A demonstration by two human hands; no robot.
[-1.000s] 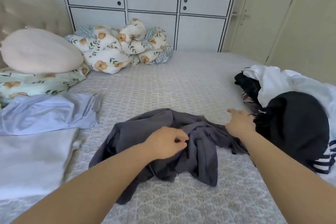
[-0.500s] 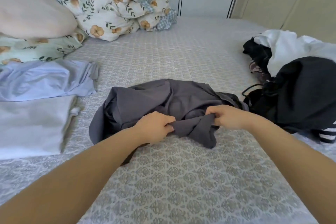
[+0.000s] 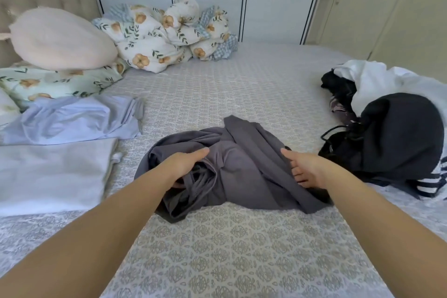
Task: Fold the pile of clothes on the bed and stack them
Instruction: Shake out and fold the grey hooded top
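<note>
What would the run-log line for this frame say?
step: sorting out crumpled dark grey garment | left hand: grips garment | right hand: grips garment | unfolded pile of black and white clothes: right

Soft, even daylight, bright and slightly cool, no glare, only faint shadows under the grey garment (image 3: pixel 242 167) and forearms, wide-angle bending of the cabinet (image 3: pixel 208 0) lines toward the edges, mild overall softness, pink pillow (image 3: pixel 63 38) slightly smeared
</note>
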